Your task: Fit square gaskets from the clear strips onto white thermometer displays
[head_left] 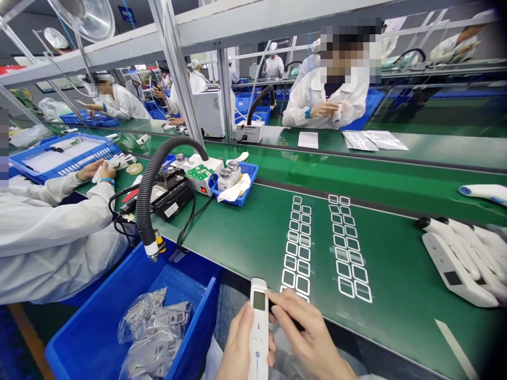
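Observation:
My left hand (236,340) is wrapped round a slim white handheld device that looks like a thermometer (257,330), with a small grey screen near its top and a blue mark lower down. It is held upright over the near edge of the green bench. My right hand (311,338) is at the device's right side, thumb and forefinger pinched together beside the screen. Something dark shows between those fingers, too hidden to name. Rows of white rounded frames (290,279) lie on the bench just beyond my hands, with more frames (346,287) to the right.
Several similar white devices (459,264) are piled at the right. At the left stand a blue bin (79,343) of bagged parts, a black flexible hose (144,206) and a small blue tray (249,182) with metal-capped bottles. A co-worker's sleeve (51,221) is at far left.

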Tool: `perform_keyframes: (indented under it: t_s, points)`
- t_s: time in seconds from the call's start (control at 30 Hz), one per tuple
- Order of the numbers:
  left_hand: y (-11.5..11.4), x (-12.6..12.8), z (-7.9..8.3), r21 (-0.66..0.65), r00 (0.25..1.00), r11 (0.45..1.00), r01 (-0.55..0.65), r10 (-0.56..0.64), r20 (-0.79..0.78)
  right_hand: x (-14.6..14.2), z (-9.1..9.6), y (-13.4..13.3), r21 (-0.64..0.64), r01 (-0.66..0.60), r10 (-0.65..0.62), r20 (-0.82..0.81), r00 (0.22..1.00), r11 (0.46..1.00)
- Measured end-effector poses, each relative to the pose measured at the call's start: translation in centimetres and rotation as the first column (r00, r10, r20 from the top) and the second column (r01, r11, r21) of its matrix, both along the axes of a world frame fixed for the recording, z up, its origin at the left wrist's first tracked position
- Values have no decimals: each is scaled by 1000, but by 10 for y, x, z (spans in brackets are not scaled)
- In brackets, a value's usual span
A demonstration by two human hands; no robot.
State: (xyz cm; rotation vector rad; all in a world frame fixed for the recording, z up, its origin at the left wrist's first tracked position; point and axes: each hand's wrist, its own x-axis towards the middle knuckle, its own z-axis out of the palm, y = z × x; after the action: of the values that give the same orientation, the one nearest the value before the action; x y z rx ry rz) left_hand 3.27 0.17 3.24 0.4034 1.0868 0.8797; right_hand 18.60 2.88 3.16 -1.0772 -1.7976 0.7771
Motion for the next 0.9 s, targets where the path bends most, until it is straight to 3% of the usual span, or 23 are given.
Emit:
perform_keyframes:
  t_s: [0.13, 0.3, 0.5, 0.7, 0.9]
  points:
    - [3, 6, 11, 4, 995, 995, 99, -99, -1, 6, 18, 15, -240, 109, -131, -78, 988, 965]
    - [6, 15, 13, 138, 972, 962, 236, -233, -36, 11, 31, 25, -447, -22, -55, -160, 986, 894]
    - [11, 15, 6, 167, 938, 925, 342, -327, -112, 18, 27, 25, -421, -7, -25, -71, 997, 907]
    - [13, 15, 11, 176, 912, 899, 402, -377, -159, 22, 32, 30, -420, 7, 2, 20, 1000, 907]
    - [16, 17, 22, 161, 929, 915, 369, -366, -49, 31, 42, 31, -467, -123, 88, -96, 991, 876]
